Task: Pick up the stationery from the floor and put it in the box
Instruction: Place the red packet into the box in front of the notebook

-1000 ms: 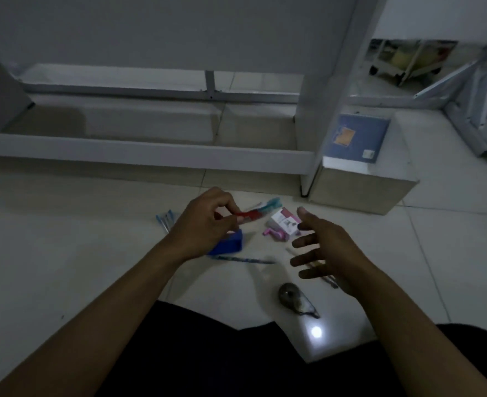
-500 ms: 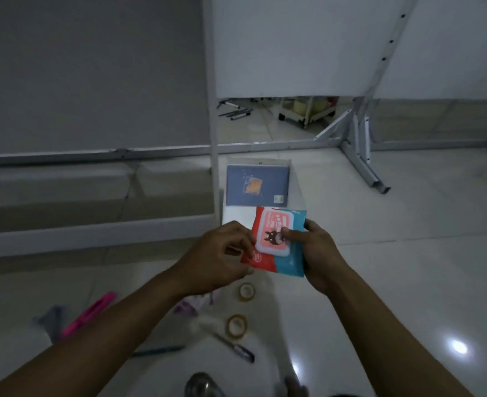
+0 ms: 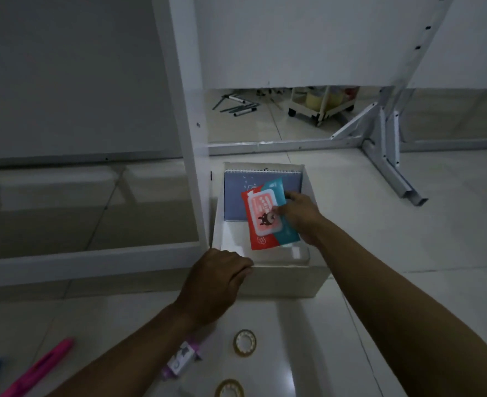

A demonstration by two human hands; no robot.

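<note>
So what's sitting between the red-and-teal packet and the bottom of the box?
In the head view, a blue spiral notebook lies under the packet's upper part; its lower part overhangs the box's bare white floor.

Head cam, single view, looking fwd and down.

Worn on the person's head, wide-angle w/ bent edges; faces the floor (image 3: pixel 408 282) and a white box (image 3: pixel 308 184) seen from above, near, both forearms reaching in from the bottom edge. Upper frame takes in white panels and metal frame legs (image 3: pixel 391 167) further off. No 2nd view to overlap with.
</note>
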